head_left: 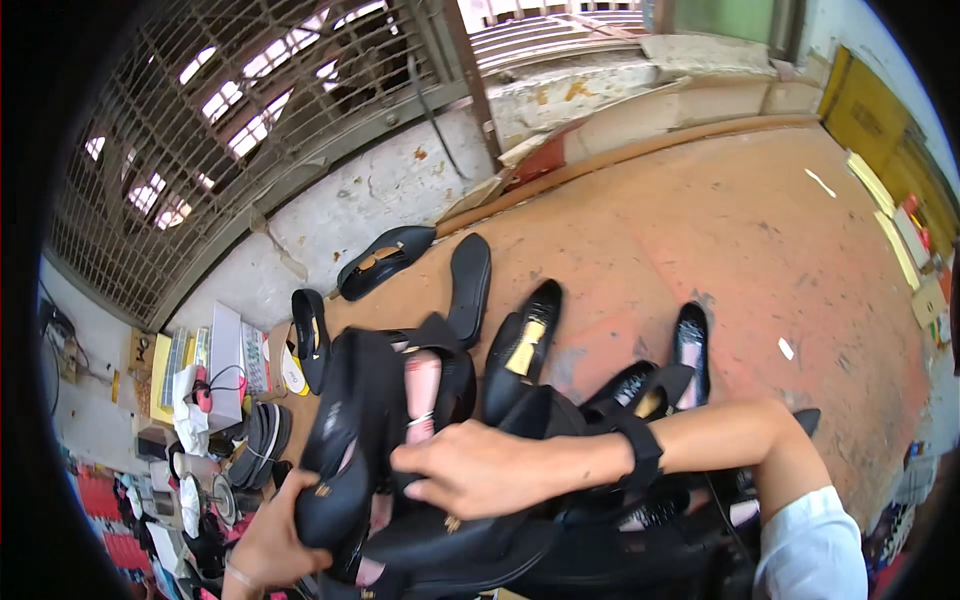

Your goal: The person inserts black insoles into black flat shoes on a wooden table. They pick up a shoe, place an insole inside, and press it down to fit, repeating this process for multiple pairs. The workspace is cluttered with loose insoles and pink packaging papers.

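Note:
My left hand (268, 540) comes up from the bottom left and grips the toe of a black flat shoe (340, 450) with a pink insole. My right hand (480, 468), with a black band at the wrist, reaches across from the right and lies on the same shoe and on the black shoes (470, 540) piled under it. Its fingers curl over the shoe's edge. The lower part of the pile is hidden by my arms.
Several more black shoes (525, 350) lie spread on the worn orange worktop (760, 230), one sole-up (470, 285). A stack of black soles (262, 435), boxes and small tools crowd the left edge. A metal window grille (200, 110) stands behind.

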`<state>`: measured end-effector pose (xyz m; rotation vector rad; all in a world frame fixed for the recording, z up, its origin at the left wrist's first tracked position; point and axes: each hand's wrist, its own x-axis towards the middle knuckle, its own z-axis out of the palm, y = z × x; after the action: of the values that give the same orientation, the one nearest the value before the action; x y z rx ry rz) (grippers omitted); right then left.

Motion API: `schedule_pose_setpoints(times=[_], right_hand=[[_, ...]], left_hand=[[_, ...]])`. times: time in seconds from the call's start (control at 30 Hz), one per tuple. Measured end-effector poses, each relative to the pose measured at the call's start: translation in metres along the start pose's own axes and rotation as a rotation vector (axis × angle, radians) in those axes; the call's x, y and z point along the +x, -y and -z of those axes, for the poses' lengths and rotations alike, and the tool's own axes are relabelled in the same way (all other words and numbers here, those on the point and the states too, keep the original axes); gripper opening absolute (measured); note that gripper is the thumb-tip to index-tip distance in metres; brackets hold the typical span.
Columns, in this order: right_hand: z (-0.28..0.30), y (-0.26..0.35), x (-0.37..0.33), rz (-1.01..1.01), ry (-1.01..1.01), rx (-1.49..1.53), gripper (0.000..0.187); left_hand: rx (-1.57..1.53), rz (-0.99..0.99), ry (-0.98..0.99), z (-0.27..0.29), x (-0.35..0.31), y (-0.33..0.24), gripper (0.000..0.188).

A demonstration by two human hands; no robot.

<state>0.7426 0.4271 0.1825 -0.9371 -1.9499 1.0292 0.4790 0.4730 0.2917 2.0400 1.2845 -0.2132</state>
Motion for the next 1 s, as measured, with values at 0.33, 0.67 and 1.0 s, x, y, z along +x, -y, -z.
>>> schedule_pose_setpoints(times=[0.33, 0.67, 1.0], right_hand=[[-0.057, 0.164, -0.054, 0.383, 0.098, -0.273, 0.027], [0.101, 0.047, -0.375, -1.042, -0.086, -0.558, 0.037], [0.022, -0.002, -0.507, -0.558, 0.076, -0.989, 0.043]], left_hand=[[-0.351, 0.236, -0.036, -0.072, -0.14, 0.098, 0.091], [0.572, -0.289, -0.434, -0.058, -0.115, -0.09, 0.064], [0.558, -0.623, 0.232, -0.314, 0.18, -0.28, 0.091]])
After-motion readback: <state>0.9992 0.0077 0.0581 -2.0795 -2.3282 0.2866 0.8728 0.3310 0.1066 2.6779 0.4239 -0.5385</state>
